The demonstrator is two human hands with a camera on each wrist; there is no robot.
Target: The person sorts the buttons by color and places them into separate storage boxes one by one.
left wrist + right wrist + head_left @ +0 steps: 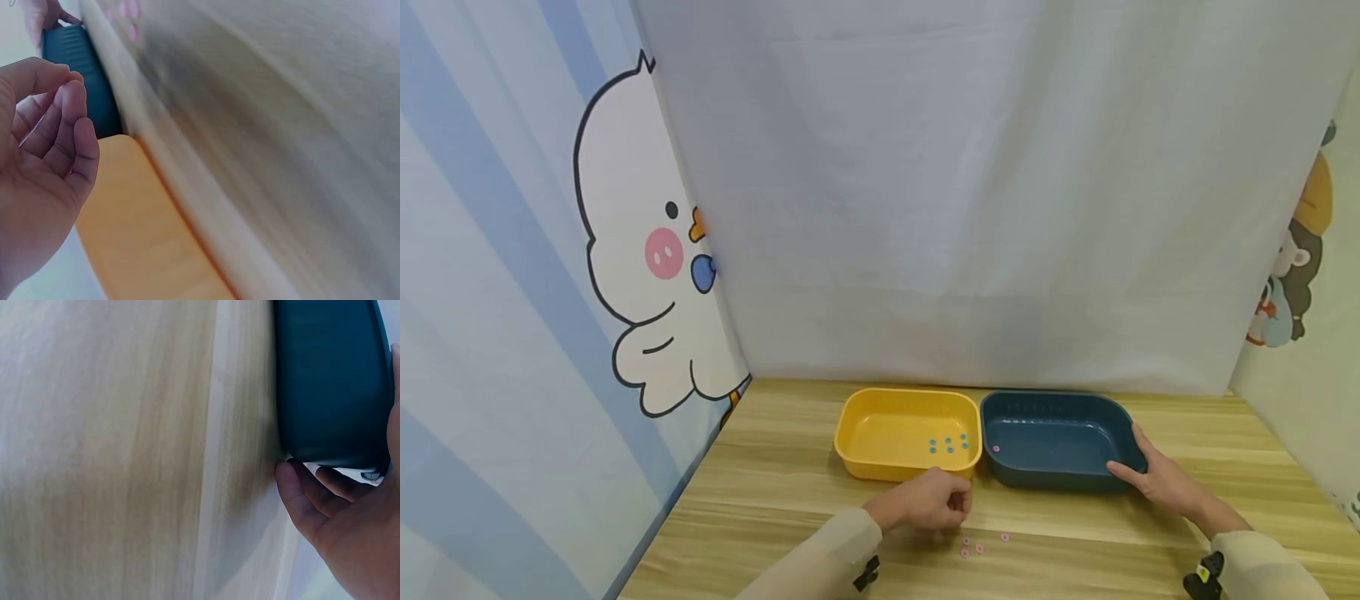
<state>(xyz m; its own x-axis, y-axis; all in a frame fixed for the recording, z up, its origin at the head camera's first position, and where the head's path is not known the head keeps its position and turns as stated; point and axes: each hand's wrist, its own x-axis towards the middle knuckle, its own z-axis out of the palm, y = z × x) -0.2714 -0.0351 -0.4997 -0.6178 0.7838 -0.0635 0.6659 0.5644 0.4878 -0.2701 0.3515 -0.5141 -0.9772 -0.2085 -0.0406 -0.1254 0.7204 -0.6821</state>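
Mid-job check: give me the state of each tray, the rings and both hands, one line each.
Yellow tray: upright, uncovered.
Dark blue tray: upright, uncovered.
Six blue rings: inside the yellow tray.
One pink ring: inside the dark blue tray.
Four pink rings: loose on the table.
Left hand: fingers curled, nothing visible between the tips.
Right hand: touching the dark blue tray.

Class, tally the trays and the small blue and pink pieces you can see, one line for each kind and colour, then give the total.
Yellow tray: 1
Dark blue tray: 1
Blue pieces, all in the yellow tray: 6
Pink pieces, four on the table and one in the dark blue tray: 5
Total: 13
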